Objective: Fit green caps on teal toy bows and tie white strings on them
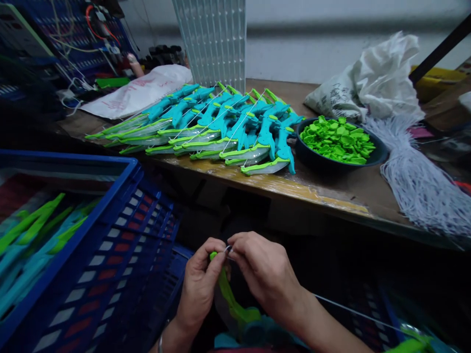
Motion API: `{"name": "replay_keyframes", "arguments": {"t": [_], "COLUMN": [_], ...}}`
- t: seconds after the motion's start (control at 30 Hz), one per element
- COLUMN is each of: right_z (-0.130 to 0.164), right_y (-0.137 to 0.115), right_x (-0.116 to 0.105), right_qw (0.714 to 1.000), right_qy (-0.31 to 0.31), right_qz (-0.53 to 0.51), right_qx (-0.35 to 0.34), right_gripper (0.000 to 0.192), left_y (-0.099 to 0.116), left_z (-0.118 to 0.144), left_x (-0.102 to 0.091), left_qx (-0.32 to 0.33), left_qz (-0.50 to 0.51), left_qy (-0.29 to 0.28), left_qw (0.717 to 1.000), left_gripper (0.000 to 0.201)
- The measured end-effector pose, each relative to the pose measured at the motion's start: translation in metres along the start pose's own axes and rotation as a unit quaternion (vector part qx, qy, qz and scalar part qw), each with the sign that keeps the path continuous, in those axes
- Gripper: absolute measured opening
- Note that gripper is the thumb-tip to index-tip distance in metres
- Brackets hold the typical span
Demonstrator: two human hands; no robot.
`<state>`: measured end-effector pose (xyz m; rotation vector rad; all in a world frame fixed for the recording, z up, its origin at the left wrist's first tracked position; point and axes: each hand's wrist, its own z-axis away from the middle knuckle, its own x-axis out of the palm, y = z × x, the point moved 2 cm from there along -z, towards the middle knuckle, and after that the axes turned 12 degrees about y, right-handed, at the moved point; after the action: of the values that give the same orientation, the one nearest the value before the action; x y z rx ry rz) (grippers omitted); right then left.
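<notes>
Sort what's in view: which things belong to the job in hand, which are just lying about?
In hand:
left hand
right hand
green bow limb
white string

Lying about:
finished toy bows
bowl of green pieces
bundle of strings
blue crate
white sacks

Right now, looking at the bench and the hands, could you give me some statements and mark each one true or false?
1. Both hands work at the tip of a green bow limb. True: the left hand holds it and the right hand pinches a thin string there.
2. The bowl holds blue pieces. False: they are green.
3. Finished bows lie in a row on the bench. True.
4. The blue crate stands to the right of the hands. False: it is to their left.
5. A bundle of white strings lies right of the bowl. True.
</notes>
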<state>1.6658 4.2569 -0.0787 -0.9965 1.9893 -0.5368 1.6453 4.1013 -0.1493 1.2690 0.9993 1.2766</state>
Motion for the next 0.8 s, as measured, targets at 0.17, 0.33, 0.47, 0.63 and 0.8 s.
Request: {"name": "replay_keyframes", "arguments": {"t": [0.17,0.33,0.47,0.63,0.8], "right_z": [0.001,0.003,0.008,0.007,0.004], "right_y": [0.003,0.018,0.029,0.03,0.015], "right_x": [0.001,0.009,0.017,0.012,-0.002], "right_qw": [0.98,0.9,0.871,0.91,0.975], "right_qy": [-0.012,0.0,-0.016,-0.015,-0.072], "right_qz": [-0.113,-0.262,-0.311,-0.296,-0.155], "right_qx": [0.163,0.349,0.381,0.29,0.145], "right_gripper": [0.013,0.034,0.043,0.034,0.014], "left_y": [0.004,0.006,0.007,0.004,-0.004], "left_z": [0.002,-0.001,-0.006,-0.005,0.0], "left_x": [0.001,0.0,0.0,0.003,0.008], "left_qx": [0.02,0.025,0.008,-0.017,-0.082], "left_qz": [-0.007,0.021,0.046,0.072,0.084], "left_qy": [-0.033,-0.065,-0.101,-0.079,-0.025], "left_qw": [0.999,0.997,0.994,0.994,0.993], "left_gripper": [0.009,0.011,0.014,0.015,0.021]}}
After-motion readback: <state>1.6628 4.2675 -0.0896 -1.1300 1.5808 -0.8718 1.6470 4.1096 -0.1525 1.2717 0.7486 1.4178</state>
